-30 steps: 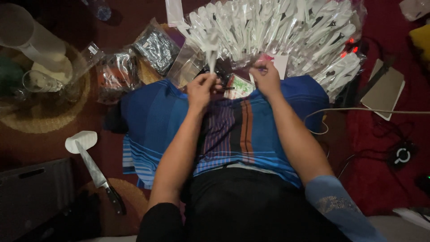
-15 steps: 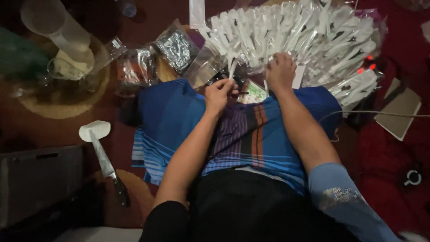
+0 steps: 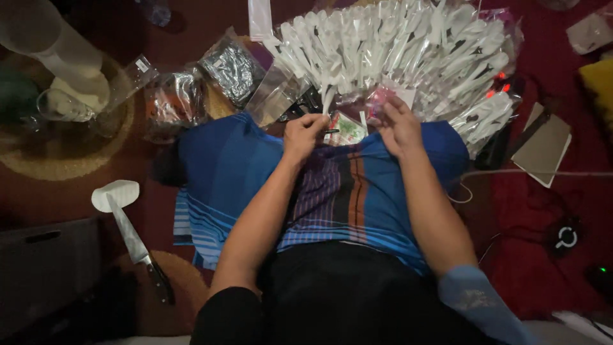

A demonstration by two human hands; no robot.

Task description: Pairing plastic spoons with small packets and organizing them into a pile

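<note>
- Head view looks down on a person seated on a dark red floor, a blue striped cloth (image 3: 255,172) spread over the lap.
- Left hand (image 3: 305,134) is closed, fingertips pinched on a small dark item (image 3: 330,131); it is too small to say what it is.
- Right hand (image 3: 399,126) is loosely curled, fingers bent around a small clear packet with a pink tint (image 3: 381,97); how firm the hold is cannot be told.
- Both hands sit close together at the far edge of the cloth, just beside a fanned pile of white plastic spoons in clear sleeves (image 3: 408,51).
- Left of the pile lie a few crinkled clear bags (image 3: 233,67); further left, a knife (image 3: 137,246) rests on the floor, well apart from the hands.
- Judged from this, the step in hand is fitting the small item to or into the packet.
- That move calls for a steady pinch, with the packet mouth held open by the right fingers and both hands kept over the cloth.
</note>
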